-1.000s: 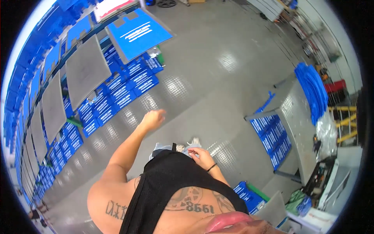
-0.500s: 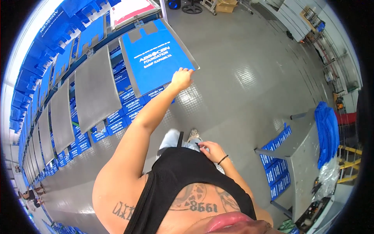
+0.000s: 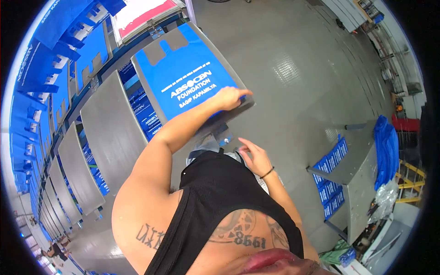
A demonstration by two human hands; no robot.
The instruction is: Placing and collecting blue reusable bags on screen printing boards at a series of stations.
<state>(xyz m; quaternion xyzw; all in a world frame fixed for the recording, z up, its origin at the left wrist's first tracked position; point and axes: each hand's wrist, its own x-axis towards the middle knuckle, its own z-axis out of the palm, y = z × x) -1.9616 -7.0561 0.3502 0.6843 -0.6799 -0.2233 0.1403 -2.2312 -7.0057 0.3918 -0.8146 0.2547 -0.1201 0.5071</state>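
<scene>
A blue flat bag (image 3: 174, 78) with cut-out handles and white print lies on a grey flat board (image 3: 231, 68). My left hand (image 3: 229, 98) is at the bag's near right corner, its fingers closed at the bag's edge with the index finger reaching over the board's corner. The bag's lower edge is partly hidden by this hand and forearm. In front of my waist, my right hand (image 3: 255, 159) holds nothing, with its fingers apart; a dark band circles the wrist.
More grey boards (image 3: 112, 114) line up to the left, with printed blue bags below them. A pink-and-white framed screen (image 3: 144, 18) stands beyond the bag. To the right, a grey table (image 3: 362, 192) bears folded blue material (image 3: 386, 151) and clear plastic (image 3: 384, 201).
My view has shifted closer to the boards. My left hand has moved right along the bag's near edge, and more grey board shows beneath it. My right hand's fingers have spread.
</scene>
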